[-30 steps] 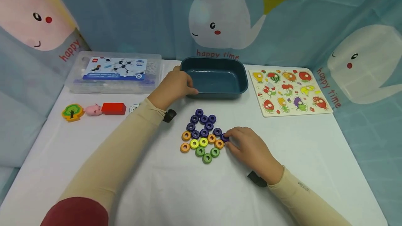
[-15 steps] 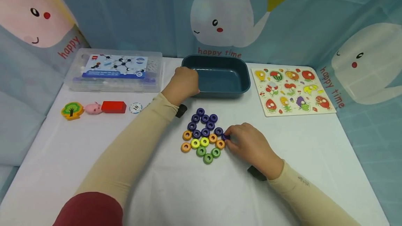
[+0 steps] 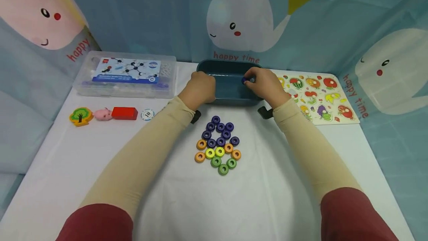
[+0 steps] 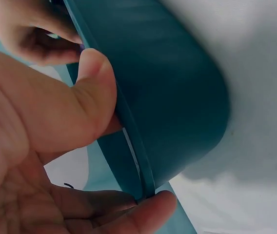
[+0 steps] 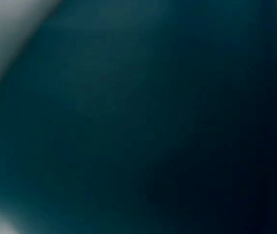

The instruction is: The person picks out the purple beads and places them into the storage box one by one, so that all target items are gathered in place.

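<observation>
A dark teal plastic bin (image 3: 230, 102) stands at the back of the white table. My left hand (image 3: 202, 89) grips its left end; the left wrist view shows the thumb (image 4: 97, 73) and fingers on the bin's rim (image 4: 138, 156). Over the bin's right part, my right hand (image 3: 265, 84) pinches a small purple ring (image 3: 243, 80). A blurred teal surface (image 5: 119, 107) fills most of the right wrist view, and the hand does not show there. Nearer the front lie several loose rings: purple (image 3: 206, 138), orange (image 3: 200, 160), yellow (image 3: 210, 156) and green (image 3: 223, 173).
Left of the bin is a clear plastic case (image 3: 125, 91) with a molecule label. Before it lie a tree piece (image 3: 81, 116), a pink pig (image 3: 103, 114), a red block (image 3: 124, 113) and a round "10" token (image 3: 147, 114). A fruit puzzle board (image 3: 334, 107) lies right.
My right hand has picked up the purple ring at the right end of the ring group and carried it up and back over the bin. The left hand stays at the bin's left end.
</observation>
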Available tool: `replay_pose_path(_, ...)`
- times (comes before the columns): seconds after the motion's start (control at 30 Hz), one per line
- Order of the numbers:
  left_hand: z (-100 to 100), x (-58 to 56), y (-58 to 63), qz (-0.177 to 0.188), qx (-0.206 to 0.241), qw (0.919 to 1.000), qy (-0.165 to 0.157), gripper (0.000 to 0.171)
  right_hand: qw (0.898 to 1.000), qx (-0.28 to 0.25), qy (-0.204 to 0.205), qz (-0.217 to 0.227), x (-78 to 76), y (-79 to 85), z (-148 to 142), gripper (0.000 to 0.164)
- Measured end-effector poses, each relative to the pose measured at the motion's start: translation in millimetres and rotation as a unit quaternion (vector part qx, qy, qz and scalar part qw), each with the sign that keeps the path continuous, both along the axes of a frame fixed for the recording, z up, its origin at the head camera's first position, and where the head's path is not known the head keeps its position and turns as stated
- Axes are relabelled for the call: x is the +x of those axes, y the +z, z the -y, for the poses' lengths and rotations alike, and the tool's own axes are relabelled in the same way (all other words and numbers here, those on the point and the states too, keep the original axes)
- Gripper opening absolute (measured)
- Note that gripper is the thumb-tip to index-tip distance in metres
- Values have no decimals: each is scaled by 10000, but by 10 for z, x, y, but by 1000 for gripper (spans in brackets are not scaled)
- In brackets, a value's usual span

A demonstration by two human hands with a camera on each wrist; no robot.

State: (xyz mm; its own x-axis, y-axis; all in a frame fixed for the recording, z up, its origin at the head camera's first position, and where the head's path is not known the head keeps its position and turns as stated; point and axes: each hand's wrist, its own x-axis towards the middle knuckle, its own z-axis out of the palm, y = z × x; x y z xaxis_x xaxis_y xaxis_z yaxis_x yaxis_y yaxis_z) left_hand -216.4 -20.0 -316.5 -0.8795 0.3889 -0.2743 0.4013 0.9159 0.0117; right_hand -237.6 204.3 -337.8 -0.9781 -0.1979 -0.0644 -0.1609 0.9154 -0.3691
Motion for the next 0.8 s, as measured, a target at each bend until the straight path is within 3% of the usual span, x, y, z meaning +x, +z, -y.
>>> replay_pose_path(0.1, -11, 8, 8, 97, -40, 9999, -13, 31, 9997, 170, -14, 202, -180, -150, 65, 30)
replay_pose_path(0.23, -9, 15, 19, 125, -45, 9999, -16, 30, 9991, 368, -43, 222, -297, -266, 121, 29)
replay_pose_path(0.47, 10, 11, 20, 41, -59, 10000, -34, 36, 9991, 342, -183, 153, -264, -261, 132, 38)
replay_pose_path(0.57, 15, 5, 7, 6, -29, 10000, -70, 35, 9995, 165, -261, -80, -104, -179, 135, 41)
replay_pose_path(0.67, 21, 1, 2, -30, -45, 9999, -87, 39, 9988, -132, -107, -464, 195, -100, 142, 37)
replay_pose_path(0.8, 31, -5, 12, -15, -114, 9999, -62, 42, 9948, -454, 636, -647, 699, -99, 164, 26)
